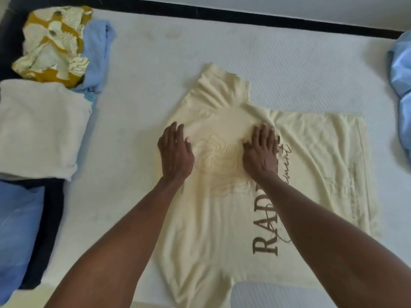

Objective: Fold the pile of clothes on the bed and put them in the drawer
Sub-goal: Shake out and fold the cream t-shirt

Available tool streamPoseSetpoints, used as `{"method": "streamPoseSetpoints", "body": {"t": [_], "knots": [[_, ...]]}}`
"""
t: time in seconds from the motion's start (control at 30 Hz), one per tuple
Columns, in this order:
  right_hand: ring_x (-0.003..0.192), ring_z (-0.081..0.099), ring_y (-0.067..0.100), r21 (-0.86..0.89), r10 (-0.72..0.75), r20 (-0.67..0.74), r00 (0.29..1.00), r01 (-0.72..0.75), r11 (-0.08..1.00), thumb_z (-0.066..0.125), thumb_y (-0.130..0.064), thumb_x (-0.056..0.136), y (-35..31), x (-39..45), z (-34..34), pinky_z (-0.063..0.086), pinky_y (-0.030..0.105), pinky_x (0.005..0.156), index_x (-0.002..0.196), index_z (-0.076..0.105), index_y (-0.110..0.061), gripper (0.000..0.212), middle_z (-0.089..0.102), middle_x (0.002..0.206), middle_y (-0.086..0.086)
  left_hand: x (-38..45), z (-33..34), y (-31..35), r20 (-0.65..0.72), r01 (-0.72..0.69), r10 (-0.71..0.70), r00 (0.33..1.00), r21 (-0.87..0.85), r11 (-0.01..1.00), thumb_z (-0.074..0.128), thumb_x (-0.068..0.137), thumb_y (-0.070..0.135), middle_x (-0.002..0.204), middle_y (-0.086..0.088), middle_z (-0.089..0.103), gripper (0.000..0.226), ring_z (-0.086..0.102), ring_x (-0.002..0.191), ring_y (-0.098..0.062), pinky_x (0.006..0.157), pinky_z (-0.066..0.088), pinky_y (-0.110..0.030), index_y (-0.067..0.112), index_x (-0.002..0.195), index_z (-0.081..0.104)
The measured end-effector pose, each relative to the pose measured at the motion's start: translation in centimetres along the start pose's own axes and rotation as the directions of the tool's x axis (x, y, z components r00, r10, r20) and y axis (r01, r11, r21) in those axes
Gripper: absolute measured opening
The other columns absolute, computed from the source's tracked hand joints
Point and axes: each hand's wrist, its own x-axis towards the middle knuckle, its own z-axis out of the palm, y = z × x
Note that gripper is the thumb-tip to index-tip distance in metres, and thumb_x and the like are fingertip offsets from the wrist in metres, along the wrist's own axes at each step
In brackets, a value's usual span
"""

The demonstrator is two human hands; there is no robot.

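Observation:
A pale yellow T-shirt [311, 156] with dark lettering and a line drawing lies spread flat on the white mattress [155, 70], one sleeve pointing toward the far side. My left hand [175, 152] lies flat on the shirt near its left edge, fingers straight. Flat on the shirt's middle, my right hand [262, 152] presses beside the lettering. Neither hand grips any cloth.
At the left lie a mustard-and-cream patterned garment [53, 41], a light blue garment [97, 52], a folded cream piece [40, 127] and blue and dark folded clothes [20, 230]. More light blue fabric [402, 85] sits at the right edge. A dark bed frame [266, 18] borders the far side.

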Motion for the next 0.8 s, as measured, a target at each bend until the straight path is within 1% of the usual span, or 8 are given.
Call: {"method": "streamPoseSetpoints", "body": {"t": [0.07,0.17,0.27,0.4,0.5,0.6,0.7,0.8], "knots": [[0.148,-0.025,0.024,-0.038,-0.104,0.025,0.994,0.105,0.994,0.016,-0.05,0.105,0.8,-4.1,1.1,-0.009,0.044,0.123,0.156,-0.012,-0.021,0.065,-0.024,0.162,0.007,-4.1,-2.1,-1.1,-0.049,0.231,-0.236,0.971,-0.089,0.969,0.051,0.094,0.016,0.124,-0.017,0.057,0.03,0.049,0.118,-0.036,0.096,0.036,-0.046,0.005,0.122,0.056],[0.147,-0.027,0.022,-0.046,-0.171,0.092,0.981,0.176,0.983,0.011,-0.054,0.104,3.0,-9.8,2.9,-0.01,0.044,0.123,0.155,-0.015,-0.03,0.062,-0.025,0.162,0.002,-9.7,-4.9,-3.6,0.063,0.599,-0.596,0.8,-0.12,0.791,0.044,0.101,0.029,0.113,-0.021,0.061,0.033,0.052,0.11,-0.04,0.093,0.036,-0.047,0.003,0.11,0.062],[0.149,-0.023,0.027,-0.026,0.009,0.087,0.996,-0.007,1.0,0.017,-0.049,0.104,3.3,-14.9,4.1,-0.008,0.046,0.123,0.156,-0.012,-0.027,0.063,-0.02,0.163,0.011,-15.1,-6.4,-5.0,0.249,0.659,-0.632,0.734,-0.038,0.751,0.062,0.091,0.043,0.108,-0.009,0.06,0.035,0.052,0.106,-0.031,0.096,0.038,-0.046,0.01,0.105,0.064],[0.147,-0.029,0.024,-0.122,-0.312,0.21,0.927,0.341,0.932,0.023,-0.057,0.102,4.2,-23.5,7.3,-0.015,0.044,0.12,0.154,-0.014,-0.035,0.067,-0.029,0.159,0.002,-18.5,-8.5,-3.9,0.285,0.725,-0.669,0.686,-0.198,0.659,0.062,0.093,0.031,0.095,-0.016,0.063,0.024,0.061,0.092,-0.034,0.085,0.049,-0.042,0.008,0.087,0.058],[0.151,-0.017,0.022,-0.011,-0.044,0.082,0.996,0.045,0.999,0.025,-0.049,0.104,5.7,-28.8,8.4,-0.008,0.042,0.123,0.158,-0.006,-0.025,0.066,-0.016,0.164,0.001,-19.2,-10.4,-3.4,0.27,0.824,-0.799,0.537,-0.369,0.429,0.044,0.104,0.035,0.115,-0.021,0.06,0.037,0.059,0.104,-0.036,0.078,0.04,-0.035,0.0,0.114,0.052],[0.14,0.025,0.033,0.189,0.254,-0.021,0.967,-0.246,0.951,0.04,-0.042,0.102,4.5,-33.5,8.8,0.023,0.046,0.115,0.145,0.033,-0.006,0.057,0.029,0.153,0.019,-21.8,-11.3,-3.0,0.441,0.863,-0.752,0.49,-0.368,0.347,0.047,0.098,0.054,0.098,-0.016,0.066,0.054,0.063,0.085,-0.031,0.072,0.051,-0.041,0.001,0.103,0.058],[0.114,0.047,0.035,0.464,0.479,0.08,0.874,-0.458,0.758,0.054,-0.048,0.096,2.9,-36.6,8.9,0.038,0.045,0.097,0.121,0.053,-0.002,0.053,0.05,0.123,0.018,-27.2,-11.6,-2.1,0.662,0.883,-0.585,0.468,-0.317,0.346,0.074,0.086,0.039,0.078,-0.013,0.071,0.039,0.067,0.07,-0.028,0.07,0.057,-0.04,0.001,0.092,0.066],[0.102,0.054,0.029,0.538,0.431,0.235,0.871,-0.486,0.689,0.067,-0.044,0.088,1.8,-37.7,9.8,0.042,0.036,0.09,0.104,0.066,-0.008,0.039,0.053,0.113,0.014,-31.1,-11.1,-0.9,0.663,0.785,-0.471,0.582,-0.308,0.538,0.078,0.081,0.023,0.089,-0.007,0.071,0.019,0.066,0.086,-0.028,0.075,0.052,-0.037,0.01,0.091,0.068]]}}
